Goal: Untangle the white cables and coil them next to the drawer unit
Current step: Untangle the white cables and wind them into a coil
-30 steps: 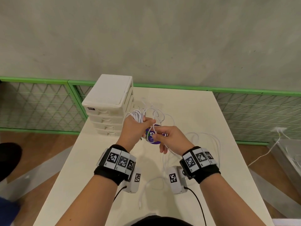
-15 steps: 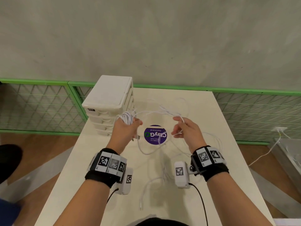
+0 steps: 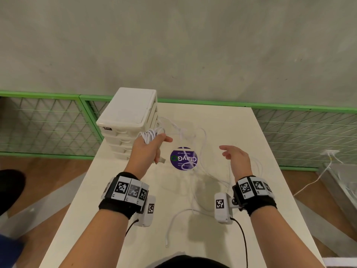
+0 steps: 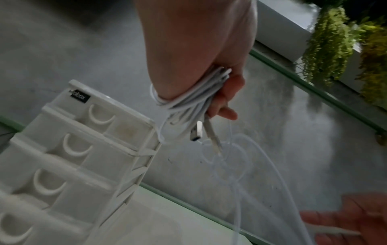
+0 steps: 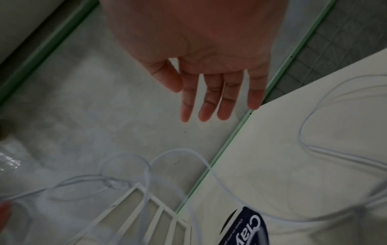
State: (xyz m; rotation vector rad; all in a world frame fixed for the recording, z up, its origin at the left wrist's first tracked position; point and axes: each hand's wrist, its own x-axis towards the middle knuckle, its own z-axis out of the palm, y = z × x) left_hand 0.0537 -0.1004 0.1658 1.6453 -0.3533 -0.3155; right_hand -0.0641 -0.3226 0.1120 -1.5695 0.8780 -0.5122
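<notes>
My left hand (image 3: 156,141) is raised beside the white drawer unit (image 3: 127,113) and grips a coil of white cable (image 3: 150,134) wound round its fingers. In the left wrist view the coil (image 4: 188,102) crosses the palm, with a USB plug (image 4: 196,131) hanging below it. From the coil a strand runs to loose white cable (image 3: 190,209) lying in loops on the table. My right hand (image 3: 229,153) hovers over the table's right part. Its fingers (image 5: 209,99) are straight and hold nothing.
The white table (image 3: 260,219) carries a round purple sticker (image 3: 184,158) between my hands. A green mesh fence (image 3: 48,128) runs behind the table, before a grey wall. Another white cable (image 3: 309,182) lies on the wooden floor at right.
My hands have moved apart. The right hand has let go of the strand it pinched and swung right, fingers spread. The freed cable has dropped onto the table.
</notes>
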